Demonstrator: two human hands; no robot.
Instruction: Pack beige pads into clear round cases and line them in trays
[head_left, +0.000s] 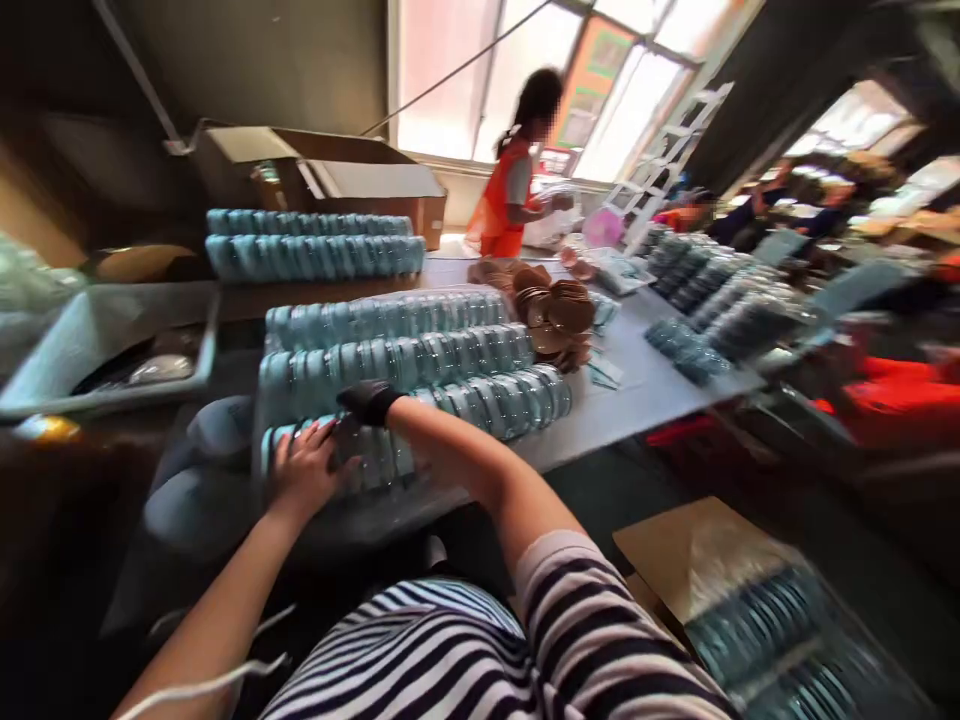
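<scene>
At the near edge of the bench (645, 395), the left hand (304, 470) lies open and flat on the nearest row of clear plastic lids (420, 415). The right hand (367, 400), in a black glove, rests on the same row; its grip cannot be told. The lids look light, thin and slippery, and the row is likely best squeezed from both ends.

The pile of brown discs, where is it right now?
In the head view the pile of brown discs lies on the grey table, right of centre, touching the far right ends of the rows of clear blue containers.
</scene>
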